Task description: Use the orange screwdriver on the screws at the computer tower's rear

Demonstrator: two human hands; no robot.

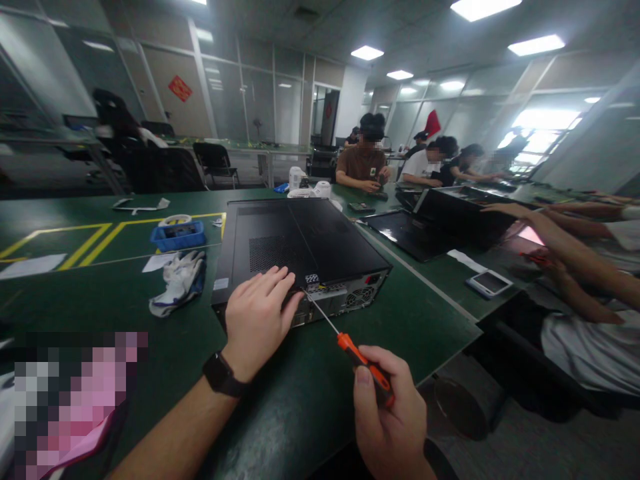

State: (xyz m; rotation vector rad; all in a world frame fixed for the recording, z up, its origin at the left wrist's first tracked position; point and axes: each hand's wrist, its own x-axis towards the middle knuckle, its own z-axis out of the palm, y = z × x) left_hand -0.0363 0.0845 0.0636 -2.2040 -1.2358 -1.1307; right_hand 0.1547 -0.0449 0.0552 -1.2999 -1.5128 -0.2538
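Observation:
A black desktop computer case (300, 243) lies flat on the green table (125, 293), its rear panel with fan grille facing me. My left hand (257, 320) rests on the case's near corner, fingers stretched flat on the lid. A black watch sits on that wrist. My right hand (390, 417) is closed round the orange handle of a screwdriver (350, 347). The screwdriver's thin shaft points up and left, and its tip touches the rear panel's top edge near my left fingertips.
A pair of white work gloves (179, 280) lies left of the case. Behind them sits a blue tray (177, 235) with a tape roll. A co-worker's arms (575, 260) reach over another case at right, near a phone (489, 283). Several people sit at the far end.

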